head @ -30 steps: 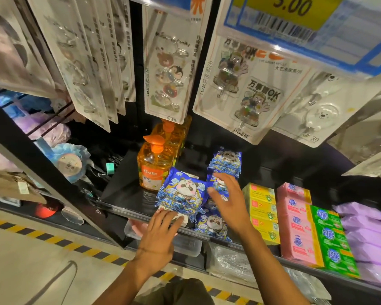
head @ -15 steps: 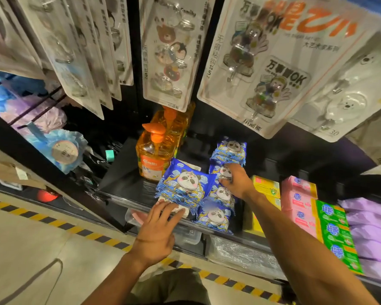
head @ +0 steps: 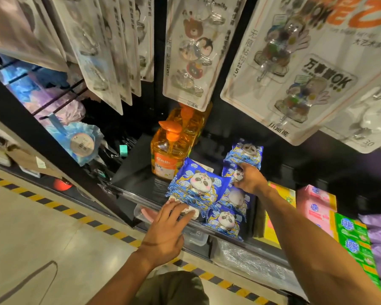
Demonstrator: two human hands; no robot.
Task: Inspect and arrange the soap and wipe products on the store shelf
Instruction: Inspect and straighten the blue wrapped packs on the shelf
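Two hands work the blue panda-print wipe packs (head: pixel 196 183) on the black store shelf (head: pixel 136 172). The left hand (head: pixel 167 225) lies flat, fingers straight, against the front stack's lower edge. The right hand (head: pixel 249 179) curls its fingers on a second-row wipe pack (head: pixel 234 173). Orange pump soap bottles (head: pixel 165 155) stand just behind.

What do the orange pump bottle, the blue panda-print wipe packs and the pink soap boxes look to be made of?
Orange pump bottle: clear glossy plastic, likely; liquid shows through, with highlights.
Blue panda-print wipe packs: soft printed plastic film, crinkled and shiny.
Pink soap boxes: probably printed cardboard, with flat faces and sharp edges.
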